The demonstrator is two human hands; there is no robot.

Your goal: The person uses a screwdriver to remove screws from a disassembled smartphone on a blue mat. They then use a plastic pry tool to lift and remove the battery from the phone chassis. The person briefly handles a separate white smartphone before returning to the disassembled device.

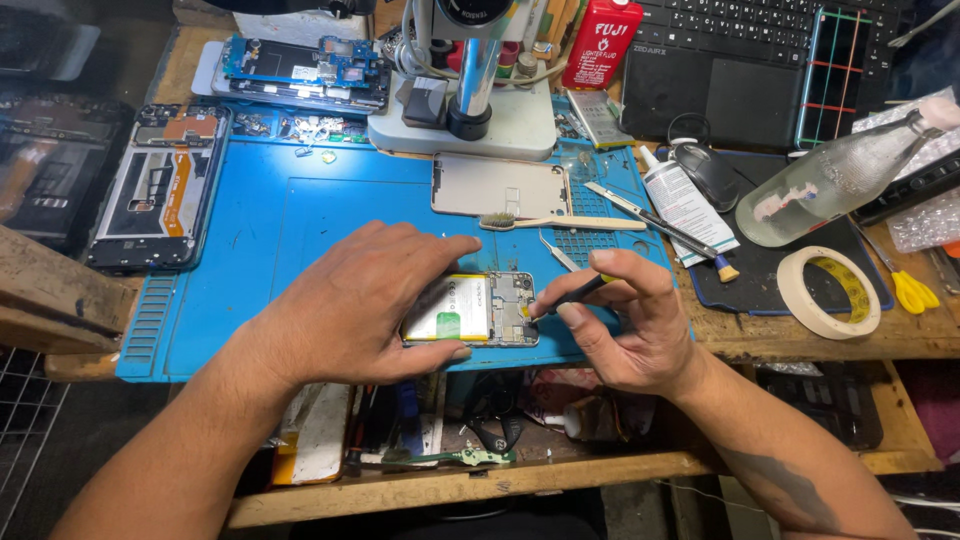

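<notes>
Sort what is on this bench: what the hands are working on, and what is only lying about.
In hand:
left hand steadying the opened phone
right hand pinching a thin dark tool to the phone
blue mat under it

Lying about:
brush
tape roll
clear bottle
red can
second opened phone

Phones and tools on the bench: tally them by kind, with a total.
Opened phones: 3, one under the hands, one at far left, one at the top
Loose phone panel: 1
Toothbrush: 1
Tape roll: 1
Clear bottle: 1
Total: 7
</notes>
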